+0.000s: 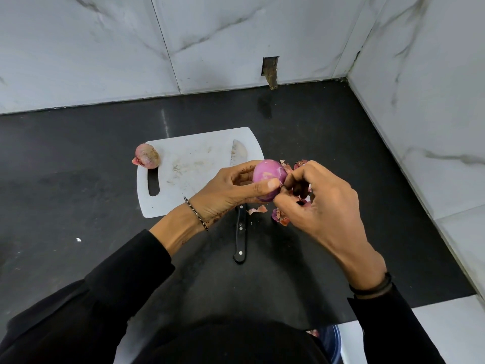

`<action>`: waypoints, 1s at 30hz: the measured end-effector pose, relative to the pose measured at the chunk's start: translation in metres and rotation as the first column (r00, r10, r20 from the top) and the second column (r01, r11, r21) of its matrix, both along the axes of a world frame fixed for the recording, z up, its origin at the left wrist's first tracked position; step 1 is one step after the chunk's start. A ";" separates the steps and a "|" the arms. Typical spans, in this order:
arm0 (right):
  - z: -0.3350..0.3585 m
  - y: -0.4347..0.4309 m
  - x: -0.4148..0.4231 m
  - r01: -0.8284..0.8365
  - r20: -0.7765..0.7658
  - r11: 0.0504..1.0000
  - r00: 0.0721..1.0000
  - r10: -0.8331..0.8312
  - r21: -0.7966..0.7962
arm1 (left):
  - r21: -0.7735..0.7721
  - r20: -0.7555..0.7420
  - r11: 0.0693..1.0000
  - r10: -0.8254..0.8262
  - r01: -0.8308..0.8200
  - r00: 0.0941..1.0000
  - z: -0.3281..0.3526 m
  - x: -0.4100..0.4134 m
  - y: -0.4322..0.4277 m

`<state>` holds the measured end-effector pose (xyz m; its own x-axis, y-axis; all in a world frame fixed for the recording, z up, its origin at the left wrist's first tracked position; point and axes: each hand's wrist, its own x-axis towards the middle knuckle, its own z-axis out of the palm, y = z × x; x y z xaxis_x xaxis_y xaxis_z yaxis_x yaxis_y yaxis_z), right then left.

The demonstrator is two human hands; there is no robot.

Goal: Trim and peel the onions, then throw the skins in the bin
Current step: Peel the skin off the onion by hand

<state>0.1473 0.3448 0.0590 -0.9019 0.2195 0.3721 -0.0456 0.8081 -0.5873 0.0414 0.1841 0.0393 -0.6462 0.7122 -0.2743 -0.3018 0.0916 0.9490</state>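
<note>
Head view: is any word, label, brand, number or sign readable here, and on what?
None can be read. The white plastic cutting board, the black-handled kitchen knife, the grey-veined wall tiles and the black counter show no lettering.
A tiny dark speck on the knife's blade is too small to read.

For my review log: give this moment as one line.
phase: peeling | left hand: holds onion | right hand: pinches at it | knife: blade on cutting board | second onion: unpeeled
</note>
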 end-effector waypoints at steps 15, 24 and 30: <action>-0.008 0.016 0.005 -0.088 0.001 0.978 0.996 0.090 -0.191 | 0.022 0.147 0.997 0.075 -0.079 0.986 -0.005 0.002 0.004; -0.007 0.022 0.006 -0.162 -0.126 0.984 0.981 0.151 -0.079 | 0.048 0.108 0.995 0.081 -0.086 0.991 -0.006 0.001 0.003; 0.004 0.024 0.001 -0.160 0.043 0.953 0.983 0.177 -0.255 | -0.001 -0.083 0.996 0.089 -0.089 0.993 -0.007 0.000 -0.003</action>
<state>0.1484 0.3693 0.0626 -0.9539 0.1409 0.2649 -0.1240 0.6189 -0.7756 0.0412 0.1814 0.0325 -0.7276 0.6495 -0.2209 -0.2297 0.0728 0.9705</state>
